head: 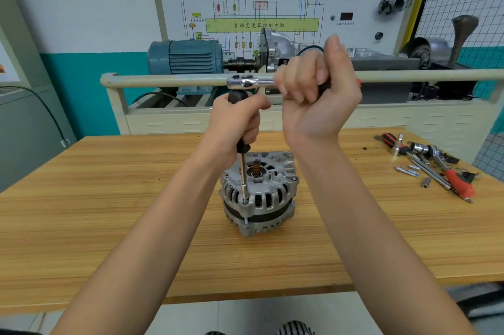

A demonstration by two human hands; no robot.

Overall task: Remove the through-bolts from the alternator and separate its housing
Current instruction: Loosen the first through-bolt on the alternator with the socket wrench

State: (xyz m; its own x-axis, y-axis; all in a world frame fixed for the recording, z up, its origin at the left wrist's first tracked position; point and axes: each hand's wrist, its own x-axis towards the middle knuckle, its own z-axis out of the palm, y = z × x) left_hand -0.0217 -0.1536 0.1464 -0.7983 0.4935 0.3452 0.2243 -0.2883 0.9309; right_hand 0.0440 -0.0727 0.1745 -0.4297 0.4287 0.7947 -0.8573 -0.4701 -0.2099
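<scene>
Gripping ratchet (249,83), right hand (319,94) curled.

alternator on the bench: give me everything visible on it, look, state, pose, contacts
The alternator is a cast, silvery metal unit with slotted vents round its upper housing and a dark band between the two halves, which look still joined. It stands shaft-up on the wooden table; a short brownish shaft stub pokes from the central bearing. A socket extension stands upright on a bolt at its near-left rim, steadied by the left hand. Neither hand touches the housing itself.
</scene>
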